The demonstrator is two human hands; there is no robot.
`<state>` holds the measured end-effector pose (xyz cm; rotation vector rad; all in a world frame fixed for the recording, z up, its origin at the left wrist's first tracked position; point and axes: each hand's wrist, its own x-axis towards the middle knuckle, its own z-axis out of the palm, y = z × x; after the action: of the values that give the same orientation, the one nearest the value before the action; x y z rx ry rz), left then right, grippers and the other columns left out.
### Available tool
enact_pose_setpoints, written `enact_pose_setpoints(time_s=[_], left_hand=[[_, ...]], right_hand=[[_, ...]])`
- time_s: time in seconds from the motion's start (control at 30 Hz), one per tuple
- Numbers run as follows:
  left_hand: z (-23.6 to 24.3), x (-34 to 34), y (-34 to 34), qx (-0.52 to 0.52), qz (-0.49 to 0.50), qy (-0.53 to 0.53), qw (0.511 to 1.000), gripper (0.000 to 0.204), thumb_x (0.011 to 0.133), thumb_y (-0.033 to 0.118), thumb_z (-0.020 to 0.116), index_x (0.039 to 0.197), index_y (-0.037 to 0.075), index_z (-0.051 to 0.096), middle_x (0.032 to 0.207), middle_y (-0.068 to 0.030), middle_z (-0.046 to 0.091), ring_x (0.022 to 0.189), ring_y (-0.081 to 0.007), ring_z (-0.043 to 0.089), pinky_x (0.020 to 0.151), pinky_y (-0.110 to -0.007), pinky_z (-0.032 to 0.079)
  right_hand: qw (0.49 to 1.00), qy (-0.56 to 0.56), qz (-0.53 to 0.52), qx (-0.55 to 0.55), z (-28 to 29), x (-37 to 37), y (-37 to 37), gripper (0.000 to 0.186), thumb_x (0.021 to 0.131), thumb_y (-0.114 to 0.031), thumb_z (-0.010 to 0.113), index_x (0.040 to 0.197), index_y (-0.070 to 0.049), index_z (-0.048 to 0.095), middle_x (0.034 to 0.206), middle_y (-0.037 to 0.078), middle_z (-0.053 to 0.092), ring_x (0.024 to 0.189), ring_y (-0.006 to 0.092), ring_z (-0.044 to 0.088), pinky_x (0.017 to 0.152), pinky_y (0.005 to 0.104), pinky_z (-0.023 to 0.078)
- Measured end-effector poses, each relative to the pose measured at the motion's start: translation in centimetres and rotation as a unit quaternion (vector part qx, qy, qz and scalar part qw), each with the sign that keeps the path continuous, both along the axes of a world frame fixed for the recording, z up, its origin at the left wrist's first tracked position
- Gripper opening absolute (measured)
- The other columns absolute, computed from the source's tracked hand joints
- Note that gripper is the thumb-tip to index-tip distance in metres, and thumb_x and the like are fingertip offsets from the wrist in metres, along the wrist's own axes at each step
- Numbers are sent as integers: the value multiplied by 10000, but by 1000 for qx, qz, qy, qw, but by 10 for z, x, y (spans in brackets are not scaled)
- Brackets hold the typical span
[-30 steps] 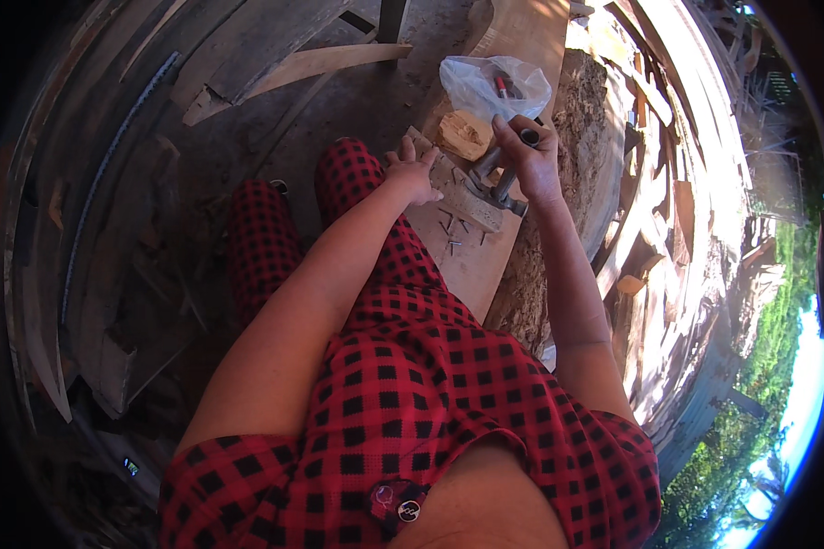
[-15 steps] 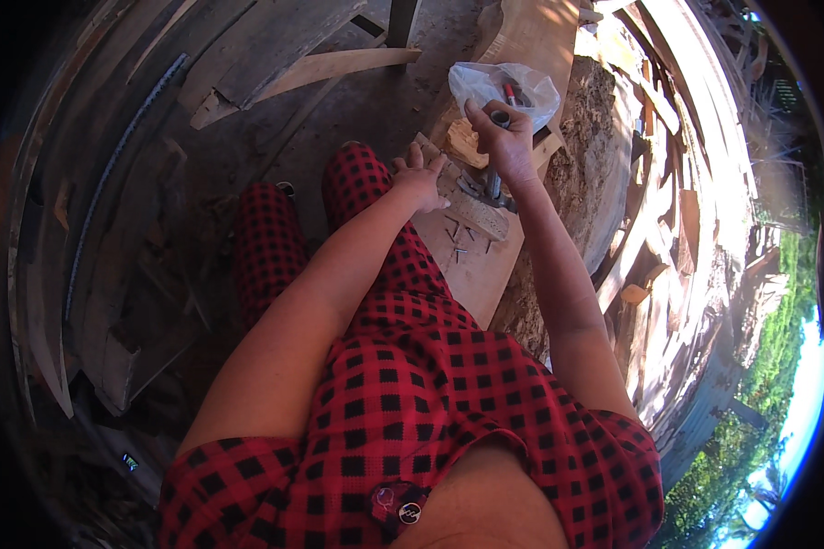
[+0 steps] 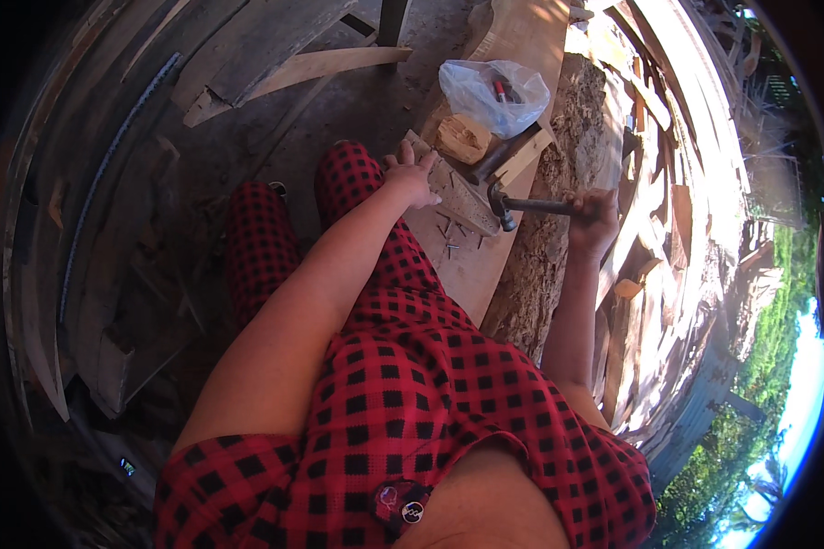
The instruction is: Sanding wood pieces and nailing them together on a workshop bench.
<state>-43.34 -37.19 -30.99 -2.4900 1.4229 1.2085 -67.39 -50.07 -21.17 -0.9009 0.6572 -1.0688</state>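
Observation:
My right hand [image 3: 593, 220] grips the handle of a hammer [image 3: 522, 205], whose metal head hangs over a wooden plank [image 3: 471, 261]. My left hand [image 3: 410, 177] rests with fingers spread on a small flat wooden piece [image 3: 453, 194] lying on that plank. Several loose nails [image 3: 449, 236] lie scattered on the plank just below the hammer head. A small wood block [image 3: 462, 139] sits beyond the flat piece.
A clear plastic bag [image 3: 494, 91] with red-handled things inside lies at the plank's far end. A rough log [image 3: 545, 265] runs under the plank. Stacked boards [image 3: 668, 137] fill the right side; planks and offcuts [image 3: 247, 55] lie on the dirt ground to the left.
My right hand has pulled back to the right from the bag area, now holding the hammer out over the plank. My left hand has stayed on the flat wooden piece.

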Motion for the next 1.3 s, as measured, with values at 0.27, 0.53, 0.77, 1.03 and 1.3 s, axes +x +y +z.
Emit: enact_pose_setpoints(time_s=[0.27,0.53,0.77,1.03,1.3], left_hand=[[3,-2,1,-4,14,18,1000,949,729,447,697,1445,326,86,1500,-173,-94,1323,-485,128,1036,-508,305],[0,-2,1,-12,17,12,1000,951,716,453,704,1443,332,104,1500,-175,-83,1314,-486,150,1031,-503,312],[-5,-2,2,-25,16,-1,1000,963,700,462,710,1443,329,112,1500,-186,-64,1310,-484,166,1031,-495,313],[5,2,2,-18,18,35,999,943,682,296,703,1445,292,148,1502,-182,-42,1300,-497,167,1066,-470,271],[-3,7,5,-40,43,62,996,873,670,97,597,1430,305,220,1508,-156,-37,1312,-469,159,1058,-463,295]], right_hand=[[994,89,66,-19,20,9,35,254,900,-223,533,709,-75,455,566,2,379,526,141,393,598,330,405],[893,360,232,-137,9,65,91,287,873,-247,616,695,-25,573,578,-11,517,520,64,502,482,216,375],[901,344,226,-136,-4,73,89,298,851,-237,646,652,-39,545,516,-44,452,481,36,435,438,219,313],[903,345,209,-147,11,87,88,303,851,-253,649,661,-35,562,520,-35,466,485,39,462,443,214,342],[886,360,205,-207,30,137,64,348,856,-280,642,635,-24,558,511,-22,473,476,46,456,440,232,348]])
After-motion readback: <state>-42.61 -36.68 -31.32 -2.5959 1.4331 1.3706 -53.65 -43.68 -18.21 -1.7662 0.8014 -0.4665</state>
